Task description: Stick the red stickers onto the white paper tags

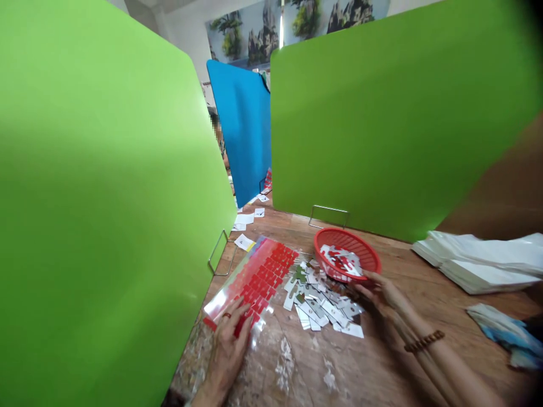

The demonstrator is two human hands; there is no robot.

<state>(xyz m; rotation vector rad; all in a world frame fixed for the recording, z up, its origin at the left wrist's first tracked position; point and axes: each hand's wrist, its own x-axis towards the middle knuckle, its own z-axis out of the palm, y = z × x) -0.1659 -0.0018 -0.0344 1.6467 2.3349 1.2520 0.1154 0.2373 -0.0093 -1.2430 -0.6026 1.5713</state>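
Note:
My left hand lies on the near end of a clear plastic sheet with rows of red pieces on it. Its fingers are stretched out over the red pieces, and a ring shows on one finger. To the right, my right hand has its fingers closed at the near rim of a red plastic basket. The basket is tilted slightly and has white and red cut pieces inside. Between the hands and just below the basket spreads a loose pile of white and green puzzle-like pieces.
Green partitions and a blue one stand on wire feet around the wooden table. White papers are stacked at right, near a blue-and-white cloth. Several small cards lie at the partition gap.

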